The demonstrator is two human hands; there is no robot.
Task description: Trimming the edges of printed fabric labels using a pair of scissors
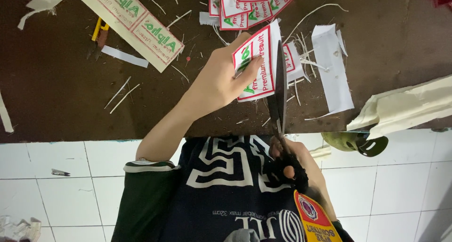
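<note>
My left hand (216, 82) pinches a white embroidered label (259, 53) with a red border and green and red lettering, held just above the dark brown table (56, 91). My right hand (306, 169) grips the black handles of a pair of scissors (281, 82). The blades point away from me and lie along the label's right edge. A thin white strip hangs off that side of the label.
A pile of matching labels (249, 4) lies at the far edge, and an uncut strip of two labels (134, 20) at the upper left beside a yellow-handled tool (100, 31). White backing scraps (334, 68) and threads litter the table. Cream fabric (409, 105) lies at right, above the white tiled floor (61, 190).
</note>
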